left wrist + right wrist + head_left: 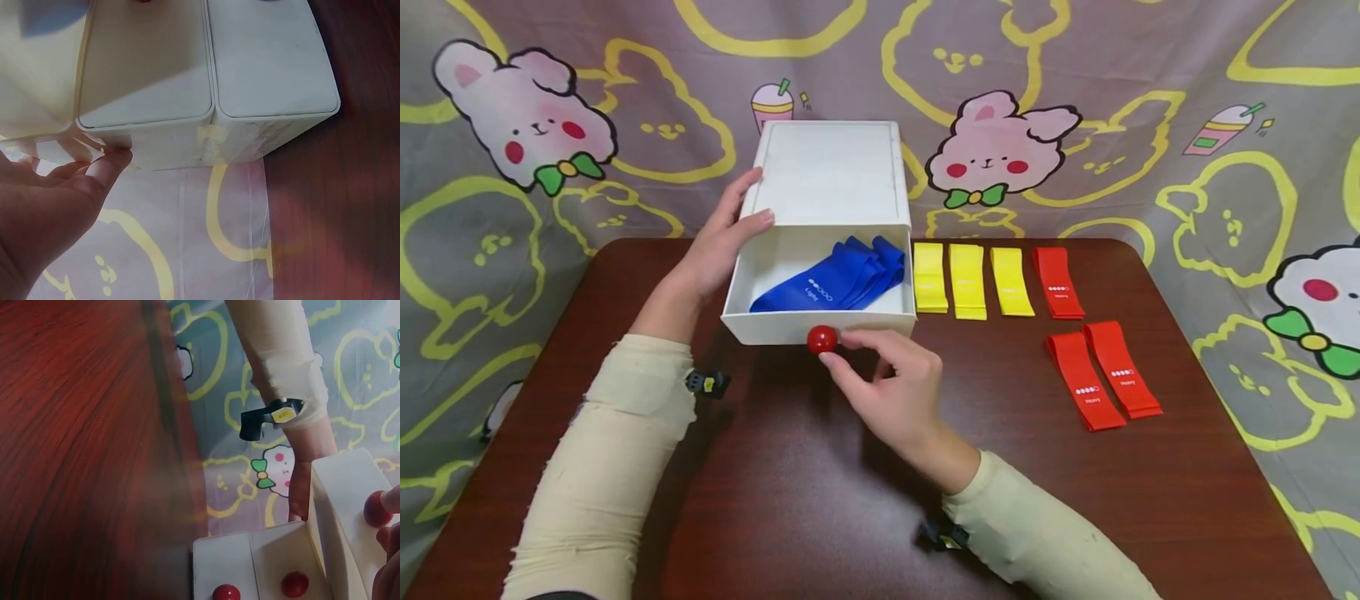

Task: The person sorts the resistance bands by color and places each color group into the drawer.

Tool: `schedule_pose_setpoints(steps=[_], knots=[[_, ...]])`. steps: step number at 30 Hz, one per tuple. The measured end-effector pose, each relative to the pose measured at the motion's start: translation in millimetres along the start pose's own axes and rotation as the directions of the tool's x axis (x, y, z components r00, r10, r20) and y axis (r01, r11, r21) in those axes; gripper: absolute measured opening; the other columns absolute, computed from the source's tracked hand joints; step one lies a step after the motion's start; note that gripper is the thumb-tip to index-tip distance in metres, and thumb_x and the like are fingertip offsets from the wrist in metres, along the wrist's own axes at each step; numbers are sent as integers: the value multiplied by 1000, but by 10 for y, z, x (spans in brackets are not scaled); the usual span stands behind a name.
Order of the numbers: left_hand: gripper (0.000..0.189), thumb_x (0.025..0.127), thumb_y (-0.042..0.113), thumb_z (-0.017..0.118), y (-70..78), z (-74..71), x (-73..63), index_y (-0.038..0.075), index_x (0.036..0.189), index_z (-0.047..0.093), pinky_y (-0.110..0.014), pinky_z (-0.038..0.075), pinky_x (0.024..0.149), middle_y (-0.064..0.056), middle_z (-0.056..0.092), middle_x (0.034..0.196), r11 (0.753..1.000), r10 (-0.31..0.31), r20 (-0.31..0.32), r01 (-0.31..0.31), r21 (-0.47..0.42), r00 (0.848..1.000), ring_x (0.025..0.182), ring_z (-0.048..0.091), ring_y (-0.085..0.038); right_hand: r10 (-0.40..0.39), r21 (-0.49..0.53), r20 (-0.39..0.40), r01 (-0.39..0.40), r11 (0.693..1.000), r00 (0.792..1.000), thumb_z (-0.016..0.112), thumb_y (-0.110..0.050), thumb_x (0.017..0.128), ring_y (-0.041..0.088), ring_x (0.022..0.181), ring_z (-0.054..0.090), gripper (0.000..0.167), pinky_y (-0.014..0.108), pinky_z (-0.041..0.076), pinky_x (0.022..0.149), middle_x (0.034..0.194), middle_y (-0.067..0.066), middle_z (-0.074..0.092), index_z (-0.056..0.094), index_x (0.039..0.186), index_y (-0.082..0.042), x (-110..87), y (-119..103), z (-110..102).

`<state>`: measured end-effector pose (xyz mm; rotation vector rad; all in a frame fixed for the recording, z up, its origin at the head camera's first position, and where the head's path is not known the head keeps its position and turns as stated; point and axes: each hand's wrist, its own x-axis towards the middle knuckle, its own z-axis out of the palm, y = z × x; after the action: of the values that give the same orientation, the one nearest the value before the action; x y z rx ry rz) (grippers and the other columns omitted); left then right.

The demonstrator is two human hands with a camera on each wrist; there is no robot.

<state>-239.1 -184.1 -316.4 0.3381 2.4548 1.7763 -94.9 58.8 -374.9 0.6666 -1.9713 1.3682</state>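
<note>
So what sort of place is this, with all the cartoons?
Probably a makeshift filming corner: cartoon-print fabric hangs around a dark wood-grain table, and small black devices, perhaps cameras, are fixed at both beige sleeves.

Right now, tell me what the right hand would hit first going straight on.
The right hand pinches the red knob; straight on, it would likely meet the drawer front just behind, though the gap is hard to judge.
</note>
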Motion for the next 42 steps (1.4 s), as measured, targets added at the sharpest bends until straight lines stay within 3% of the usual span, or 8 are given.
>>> schedule_pose_setpoints(steps=[13,20,27,33,42], knots=[[70,99,45,51,-10,-9,9,40,159,15,-59,35,103,-5,16,161,1000,-20,6,20,-18,1000,132,37,-34,-3,-10,-40,3,1000,999,87,-15,78,9,59,55,25,22,43,49,94,2,75,78,99,-5,35,2,88],[69,100,41,51,2,0,15,39,159,16,-56,33,107,-4,16,161,997,-27,12,28,-72,1000,133,34,-32,19,1,-56,-19,1000,998,86,-16,79,9,59,54,26,24,43,49,96,1,75,79,102,-6,115,62,93],[69,100,40,50,24,14,10,38,160,16,-55,24,111,-2,12,162,994,-27,22,29,-104,999,140,23,-29,37,-4,-62,-38,999,997,86,-19,80,7,58,53,25,24,43,49,96,-2,74,79,102,-8,183,129,116],[68,100,37,50,41,37,22,36,160,17,-53,24,112,-2,12,162,985,-13,34,18,-172,999,139,24,-28,48,-1,-82,-49,999,995,86,-21,80,8,57,52,25,25,41,48,95,-3,74,79,102,-9,253,184,133],[67,100,35,51,36,19,-9,34,160,19,-48,19,113,-2,15,161,984,-18,20,22,-176,1000,140,22,-26,92,-10,-54,-93,996,994,84,-25,83,13,56,52,27,26,43,49,98,-4,74,79,104,-9,378,263,185]])
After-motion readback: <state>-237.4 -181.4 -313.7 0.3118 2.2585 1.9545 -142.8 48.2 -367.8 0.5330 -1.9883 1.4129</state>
